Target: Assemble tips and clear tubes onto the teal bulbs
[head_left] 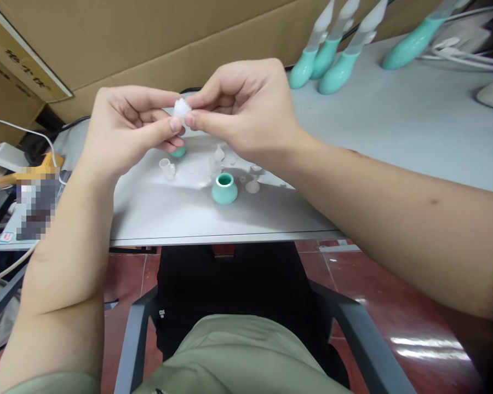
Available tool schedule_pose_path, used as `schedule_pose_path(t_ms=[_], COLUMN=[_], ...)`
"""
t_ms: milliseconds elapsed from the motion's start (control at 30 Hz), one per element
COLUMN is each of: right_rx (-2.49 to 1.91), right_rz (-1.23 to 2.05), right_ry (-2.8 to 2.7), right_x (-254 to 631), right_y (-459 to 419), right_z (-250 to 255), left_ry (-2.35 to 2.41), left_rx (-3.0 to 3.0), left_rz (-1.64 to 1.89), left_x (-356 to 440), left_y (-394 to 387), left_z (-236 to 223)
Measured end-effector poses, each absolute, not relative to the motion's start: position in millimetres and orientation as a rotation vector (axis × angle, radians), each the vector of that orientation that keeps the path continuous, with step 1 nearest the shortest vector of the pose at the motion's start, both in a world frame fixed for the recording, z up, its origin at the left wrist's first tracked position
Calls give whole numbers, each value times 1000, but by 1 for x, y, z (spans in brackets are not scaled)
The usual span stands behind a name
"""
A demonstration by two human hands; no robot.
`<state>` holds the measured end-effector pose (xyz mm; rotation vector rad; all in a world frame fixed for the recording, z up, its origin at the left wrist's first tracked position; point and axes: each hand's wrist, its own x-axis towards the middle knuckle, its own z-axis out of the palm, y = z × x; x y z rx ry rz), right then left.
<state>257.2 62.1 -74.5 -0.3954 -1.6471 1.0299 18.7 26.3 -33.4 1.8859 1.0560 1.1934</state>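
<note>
White cap (181,108): held above the table (148,216), between the hands. Left hand (125,123) pinches its left side; right hand (252,106), its right (neither nearer; long axis unclear). Green bulb (224,192) stands upright, bodyward.

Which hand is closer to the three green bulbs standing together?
Right. The right hand is to the left of the three green bulbs; the left hand is even farther left.

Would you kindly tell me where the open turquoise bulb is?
In the head view, the turquoise bulb stands on the table, left of a whitish funnel-shaped piece.
</note>
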Motion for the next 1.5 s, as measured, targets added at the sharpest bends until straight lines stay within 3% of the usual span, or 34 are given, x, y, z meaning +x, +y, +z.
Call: schedule_pose_path(t_ms=[433,733,967,1133,1300,1500], right_rx=[-496,-526,-392,-545,-542,-588], right_rz=[1021,1102,1016,858,818,817], right_ry=[-1733,-1821,-1694,-1691,-1704,-1774], right_x=[264,266,260,256,257,261], right_y=[56,67,62,64,67,62], right_z=[-68,-67,-77,-80,-80,-73], left_ry=[1276,1194,1274,1286,1081,1157], left_rx=[2173,2035,2125,2123,2135,2211], left_rz=[895,1166,986,922,1257,1188], left_x=[11,20,17,20,21,17], left_y=[13,14,13,15,27,30], left_z=[-11,-25,-11,-13,-33,-38])
